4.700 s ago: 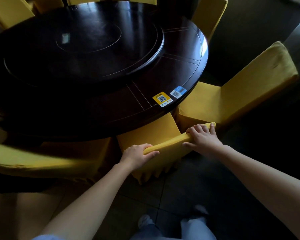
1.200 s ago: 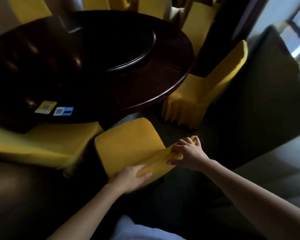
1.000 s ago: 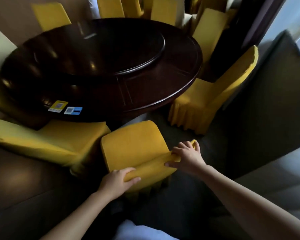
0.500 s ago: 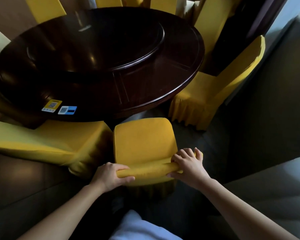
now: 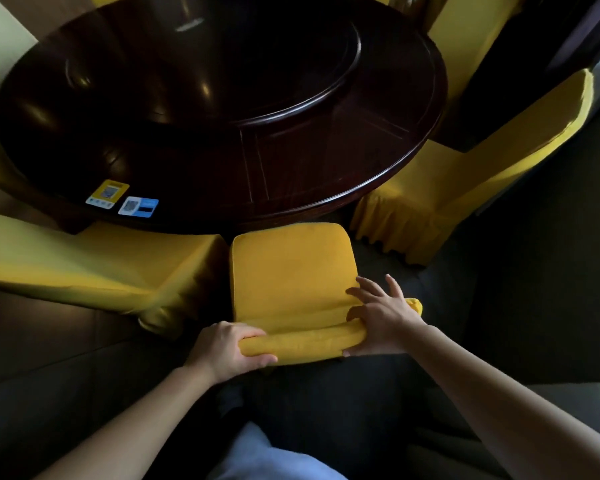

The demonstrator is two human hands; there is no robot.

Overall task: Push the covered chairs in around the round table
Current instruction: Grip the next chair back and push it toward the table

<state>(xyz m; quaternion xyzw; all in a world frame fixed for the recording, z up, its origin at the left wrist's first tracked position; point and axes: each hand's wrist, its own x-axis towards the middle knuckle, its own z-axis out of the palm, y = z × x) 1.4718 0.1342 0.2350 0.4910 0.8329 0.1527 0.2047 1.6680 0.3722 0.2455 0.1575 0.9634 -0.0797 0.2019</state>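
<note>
The covered chair (image 5: pixel 291 271) stands near and centre, its seat front just at the near rim of the round table (image 5: pixel 395 174). The left hand (image 5: pixel 222 351) curls round the left end of its top rail (image 5: pixel 302 337). The right hand (image 5: pixel 381 323) lies on the right end, fingers straight. The soft cover probably slips over a stiff frame, so both rail ends give the surest hold.

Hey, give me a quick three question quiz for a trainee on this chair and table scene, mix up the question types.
1. True or false: the middle chair's seat is fully under the round table.
2. The left hand and right hand are both on that chair's backrest. Which grips it with curled fingers? A) left B) right C) both
3. Fill in: the table carries ___ stickers near its rim.
Key: 1 false, the seat shows almost whole. 2 A. 3 two.
</note>
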